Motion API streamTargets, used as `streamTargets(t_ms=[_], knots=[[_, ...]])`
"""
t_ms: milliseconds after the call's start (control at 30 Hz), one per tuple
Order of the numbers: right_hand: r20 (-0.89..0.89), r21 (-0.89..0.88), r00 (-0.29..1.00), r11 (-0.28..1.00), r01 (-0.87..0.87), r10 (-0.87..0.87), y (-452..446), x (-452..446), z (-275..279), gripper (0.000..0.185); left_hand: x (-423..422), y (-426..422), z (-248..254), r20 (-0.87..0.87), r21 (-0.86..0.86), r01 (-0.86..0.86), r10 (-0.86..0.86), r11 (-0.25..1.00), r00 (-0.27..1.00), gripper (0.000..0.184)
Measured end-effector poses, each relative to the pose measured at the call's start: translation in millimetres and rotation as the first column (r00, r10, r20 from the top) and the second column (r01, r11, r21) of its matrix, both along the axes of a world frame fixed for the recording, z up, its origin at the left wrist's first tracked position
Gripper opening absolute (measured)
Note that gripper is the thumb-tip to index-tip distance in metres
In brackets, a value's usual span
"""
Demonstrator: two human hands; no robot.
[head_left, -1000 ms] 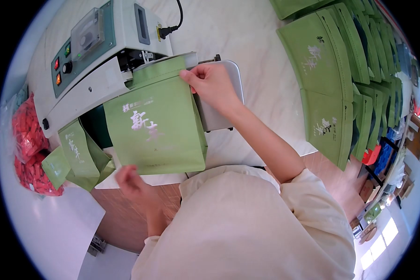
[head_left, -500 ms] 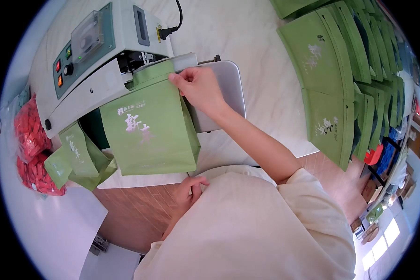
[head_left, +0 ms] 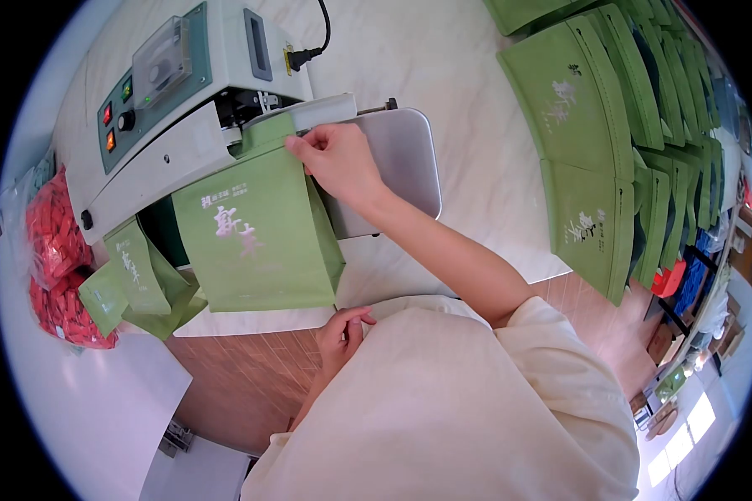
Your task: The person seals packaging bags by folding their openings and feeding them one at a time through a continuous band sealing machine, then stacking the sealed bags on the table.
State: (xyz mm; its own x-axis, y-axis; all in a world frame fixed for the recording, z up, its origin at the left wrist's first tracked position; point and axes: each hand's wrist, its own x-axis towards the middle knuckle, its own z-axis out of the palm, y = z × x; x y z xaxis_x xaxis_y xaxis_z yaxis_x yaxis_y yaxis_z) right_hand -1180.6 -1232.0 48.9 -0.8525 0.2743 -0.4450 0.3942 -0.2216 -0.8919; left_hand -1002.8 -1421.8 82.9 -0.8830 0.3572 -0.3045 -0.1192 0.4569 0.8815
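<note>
My right hand [head_left: 341,163] pinches the top right corner of a green bag [head_left: 255,238] with pale printed characters. The top strip of that bag lies in the slot of a white machine [head_left: 154,159] with a teal control panel. The bag hangs down over the table's front edge. A second green bag [head_left: 142,271] stands to its left, below the machine. My left hand [head_left: 341,334] rests at the front of my shirt, fingers curled, beside the table edge; I see nothing in it.
Rows of green bags [head_left: 589,125] fill the right side of the marble-patterned table [head_left: 443,67]. A metal plate [head_left: 401,159] juts from the machine's right side. A black cord [head_left: 305,57] plugs into the machine. Red packets [head_left: 58,242] in clear plastic sit at the far left.
The bag and my right hand have moved left along the machine. My left hand has drawn back from near the bag's lower left to my shirt front.
</note>
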Motion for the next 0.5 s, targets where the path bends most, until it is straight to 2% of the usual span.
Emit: streamTargets(t_ms=[500], knots=[[0.013, 0.008, 0.999, 0.999, 0.031, -0.031, -24.2, -9.5, 5.4, 0.03, 0.4, -4.7, -1.6, 0.109, -0.035, -0.021, 0.024, 0.999, 0.994, 0.019]])
